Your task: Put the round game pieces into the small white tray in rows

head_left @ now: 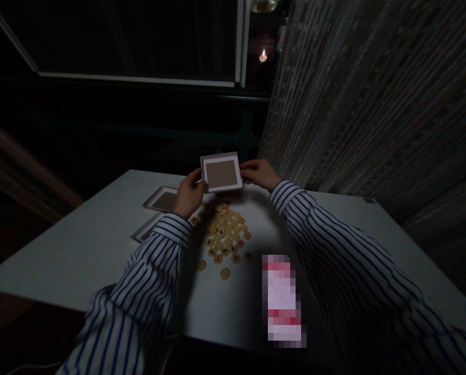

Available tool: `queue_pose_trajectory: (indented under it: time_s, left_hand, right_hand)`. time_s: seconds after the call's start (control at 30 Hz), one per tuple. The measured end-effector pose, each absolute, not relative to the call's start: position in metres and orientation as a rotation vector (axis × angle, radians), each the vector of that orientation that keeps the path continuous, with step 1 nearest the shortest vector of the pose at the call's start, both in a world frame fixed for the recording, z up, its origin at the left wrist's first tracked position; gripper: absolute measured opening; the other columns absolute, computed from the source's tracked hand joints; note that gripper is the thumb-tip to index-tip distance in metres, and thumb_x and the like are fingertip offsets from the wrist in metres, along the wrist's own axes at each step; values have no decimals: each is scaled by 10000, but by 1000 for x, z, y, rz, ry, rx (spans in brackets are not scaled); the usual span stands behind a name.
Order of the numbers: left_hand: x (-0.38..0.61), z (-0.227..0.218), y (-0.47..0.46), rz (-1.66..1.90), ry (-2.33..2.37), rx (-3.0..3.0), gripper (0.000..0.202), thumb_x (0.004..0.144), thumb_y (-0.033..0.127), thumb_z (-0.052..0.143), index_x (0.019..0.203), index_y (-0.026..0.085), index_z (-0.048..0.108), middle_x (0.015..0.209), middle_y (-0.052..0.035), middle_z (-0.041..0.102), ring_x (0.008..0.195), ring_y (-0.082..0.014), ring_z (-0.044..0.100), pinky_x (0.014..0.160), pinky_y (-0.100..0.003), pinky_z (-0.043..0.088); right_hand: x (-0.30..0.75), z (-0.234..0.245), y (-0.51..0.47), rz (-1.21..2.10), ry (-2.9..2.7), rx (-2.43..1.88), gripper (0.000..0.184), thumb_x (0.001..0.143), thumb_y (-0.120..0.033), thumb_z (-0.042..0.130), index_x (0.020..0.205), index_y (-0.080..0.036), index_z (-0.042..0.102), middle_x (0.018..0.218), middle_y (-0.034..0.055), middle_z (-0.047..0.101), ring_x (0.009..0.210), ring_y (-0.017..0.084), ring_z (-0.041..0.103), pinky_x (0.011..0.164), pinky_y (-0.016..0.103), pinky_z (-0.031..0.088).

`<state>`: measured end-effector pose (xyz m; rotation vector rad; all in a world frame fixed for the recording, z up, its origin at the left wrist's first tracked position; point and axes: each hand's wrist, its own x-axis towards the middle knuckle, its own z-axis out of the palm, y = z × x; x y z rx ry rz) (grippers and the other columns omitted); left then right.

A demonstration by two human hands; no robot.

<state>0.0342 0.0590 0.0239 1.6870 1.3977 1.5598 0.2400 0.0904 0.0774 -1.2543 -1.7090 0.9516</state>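
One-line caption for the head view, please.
Left hand and right hand hold a square box above round game pieces on a white table.

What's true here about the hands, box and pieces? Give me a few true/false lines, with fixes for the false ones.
1. The left hand and right hand both hold a square box. True.
2. The round pieces stand in one tall stack. False: they lie spread in a loose pile on the table.
3. The left hand holds a round piece. False: it is on the box's left edge, and no piece shows in it.
4. Flat square panels lie left of the pieces. True.
5. The sleeves are blue-and-white striped. True.
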Motion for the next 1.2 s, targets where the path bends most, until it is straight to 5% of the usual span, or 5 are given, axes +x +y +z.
queue_pose_trajectory:
  time_s: [0.27, 0.57, 1.2]
  left_hand:
    - [46, 13, 55, 1581, 1278, 1455, 433, 742, 191, 503, 1173, 155, 493, 1164, -112, 575, 969, -211, 588, 799, -375, 510]
    - [59, 6, 46, 1595, 1213, 1372, 420, 726, 226, 537, 1138, 141, 524, 1185, -106, 569, 1068, -213, 540, 891, -373, 455]
    - [95, -2, 25, 1498, 1200, 1345, 453, 740, 297, 537, 1170, 155, 529, 1129, -89, 607, 1013, -204, 568, 872, -371, 463]
  right_hand:
    - [249, 76, 74, 944, -1681, -1275, 222, 725, -124, 600, 942, -77, 620, 702, 31, 641, 473, 48, 512, 469, 162, 422]
    - [264, 61, 67, 1000, -1551, -1233, 242, 700, -148, 612, 937, -100, 614, 782, 49, 660, 657, 89, 583, 593, 190, 457]
    - [304, 31, 40, 1076, -1372, -1147, 265, 682, -200, 631, 939, -140, 600, 828, 46, 650, 697, 103, 599, 578, 204, 491]
